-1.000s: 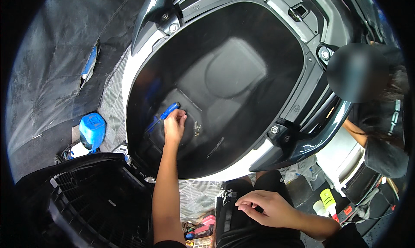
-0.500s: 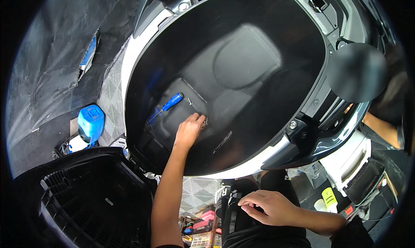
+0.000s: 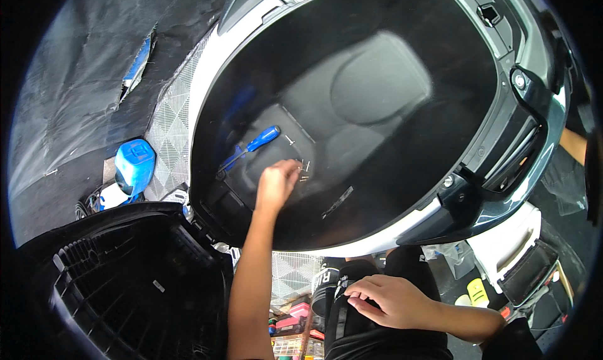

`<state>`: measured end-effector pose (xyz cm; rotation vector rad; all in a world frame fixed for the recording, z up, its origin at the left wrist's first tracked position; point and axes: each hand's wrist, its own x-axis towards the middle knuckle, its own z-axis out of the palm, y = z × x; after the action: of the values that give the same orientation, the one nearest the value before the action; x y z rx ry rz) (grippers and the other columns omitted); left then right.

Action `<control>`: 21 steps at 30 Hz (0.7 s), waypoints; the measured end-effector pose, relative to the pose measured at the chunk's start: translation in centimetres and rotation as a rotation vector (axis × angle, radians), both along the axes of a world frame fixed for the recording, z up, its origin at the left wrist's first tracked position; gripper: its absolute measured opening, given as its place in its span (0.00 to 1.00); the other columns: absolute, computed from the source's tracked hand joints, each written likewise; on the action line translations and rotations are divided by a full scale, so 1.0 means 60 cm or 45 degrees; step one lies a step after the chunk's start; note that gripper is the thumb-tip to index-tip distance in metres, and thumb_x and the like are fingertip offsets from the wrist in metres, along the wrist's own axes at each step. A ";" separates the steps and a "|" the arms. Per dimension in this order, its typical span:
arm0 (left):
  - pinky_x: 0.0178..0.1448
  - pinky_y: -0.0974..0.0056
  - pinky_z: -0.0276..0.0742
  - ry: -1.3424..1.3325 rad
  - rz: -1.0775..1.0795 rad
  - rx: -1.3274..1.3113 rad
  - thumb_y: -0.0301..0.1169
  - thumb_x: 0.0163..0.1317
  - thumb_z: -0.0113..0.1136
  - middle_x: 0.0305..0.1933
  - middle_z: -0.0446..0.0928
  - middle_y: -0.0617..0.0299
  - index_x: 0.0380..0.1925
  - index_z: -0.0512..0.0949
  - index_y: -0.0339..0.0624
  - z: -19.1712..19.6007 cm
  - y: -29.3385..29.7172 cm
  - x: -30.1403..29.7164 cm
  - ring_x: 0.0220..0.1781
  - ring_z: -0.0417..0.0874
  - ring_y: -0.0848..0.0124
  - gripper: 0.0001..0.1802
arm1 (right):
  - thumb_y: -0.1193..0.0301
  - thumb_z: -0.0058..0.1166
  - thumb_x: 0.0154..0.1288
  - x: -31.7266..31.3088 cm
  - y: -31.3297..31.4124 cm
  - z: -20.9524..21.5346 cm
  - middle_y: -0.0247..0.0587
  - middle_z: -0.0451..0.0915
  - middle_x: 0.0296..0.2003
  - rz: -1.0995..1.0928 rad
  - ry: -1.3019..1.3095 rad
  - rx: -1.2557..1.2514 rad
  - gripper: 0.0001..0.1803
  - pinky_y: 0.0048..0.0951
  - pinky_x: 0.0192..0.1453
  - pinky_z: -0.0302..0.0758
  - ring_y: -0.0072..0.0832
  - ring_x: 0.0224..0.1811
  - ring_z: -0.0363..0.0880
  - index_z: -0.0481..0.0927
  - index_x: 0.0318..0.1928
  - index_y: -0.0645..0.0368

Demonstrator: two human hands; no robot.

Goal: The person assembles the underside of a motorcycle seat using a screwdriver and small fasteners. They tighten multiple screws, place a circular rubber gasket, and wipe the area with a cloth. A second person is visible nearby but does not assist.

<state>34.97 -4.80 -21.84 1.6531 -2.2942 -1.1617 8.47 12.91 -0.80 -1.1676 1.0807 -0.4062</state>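
My left hand (image 3: 277, 183) reaches down into the black storage compartment (image 3: 402, 171) of a scooter, with thumb and fingers pinched together. Several small screws (image 3: 306, 166) lie right at its fingertips; whether one is between them is hidden. Another screw (image 3: 289, 140) lies a little farther off. Beyond the hand, on the compartment floor, is a screwdriver (image 3: 262, 138) with a blue handle. Over my lap hangs my right hand (image 3: 389, 302), holding nothing, its fingers loosely stretched and apart from the thumb.
The raised seat (image 3: 144, 284) shows its ribbed underside at the lower left. A blue jug (image 3: 134, 166) stands on the floor at left. At lower right are a white case (image 3: 510, 234) and a yellow bottle (image 3: 477, 292). Another person's arm (image 3: 573, 147) shows at the right edge.
My left hand has drawn slightly back among the screws. The whole view has shifted a little, and the other person has moved mostly out of sight at right. My right hand stays put.
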 end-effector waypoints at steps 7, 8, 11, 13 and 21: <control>0.46 0.66 0.82 0.595 0.246 -0.021 0.16 0.52 0.69 0.37 0.87 0.62 0.35 0.87 0.39 0.295 -0.040 -0.115 0.39 0.86 0.72 0.10 | 0.81 0.59 0.71 -0.020 -0.112 0.055 0.50 0.85 0.52 -0.722 -0.196 -0.003 0.19 0.28 0.51 0.86 0.28 0.49 0.88 0.78 0.61 0.65; 0.45 0.66 0.81 0.626 0.079 -0.093 0.16 0.50 0.71 0.36 0.87 0.60 0.36 0.87 0.37 0.344 -0.027 -0.138 0.38 0.86 0.70 0.11 | 0.82 0.58 0.71 -0.021 -0.127 0.059 0.53 0.83 0.57 -0.863 -0.170 -0.004 0.22 0.30 0.57 0.85 0.30 0.53 0.87 0.77 0.64 0.67; 0.43 0.63 0.81 0.751 0.036 -0.105 0.15 0.45 0.76 0.35 0.86 0.56 0.35 0.86 0.34 0.403 0.029 -0.194 0.36 0.86 0.63 0.15 | 0.82 0.59 0.71 -0.042 -0.141 0.054 0.50 0.88 0.49 -0.762 0.149 -0.251 0.18 0.24 0.47 0.83 0.27 0.44 0.88 0.81 0.60 0.69; 0.42 0.61 0.81 0.796 0.162 -0.101 0.14 0.44 0.77 0.35 0.86 0.55 0.35 0.85 0.34 0.393 0.055 -0.213 0.37 0.87 0.61 0.15 | 0.82 0.59 0.71 -0.046 -0.129 0.063 0.50 0.89 0.46 -0.854 0.196 -0.095 0.17 0.20 0.42 0.81 0.25 0.40 0.88 0.83 0.58 0.69; 0.45 0.62 0.84 0.875 0.040 -0.013 0.17 0.51 0.75 0.40 0.86 0.54 0.38 0.86 0.32 0.390 0.085 -0.225 0.40 0.88 0.60 0.13 | 0.84 0.70 0.59 -0.107 -0.103 0.071 0.54 0.89 0.40 -0.687 0.270 -0.360 0.09 0.29 0.47 0.86 0.36 0.41 0.91 0.87 0.41 0.67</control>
<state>21.44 0.30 1.58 1.0403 -1.8182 -1.4193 2.07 6.70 3.48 -1.1718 1.5660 -0.8926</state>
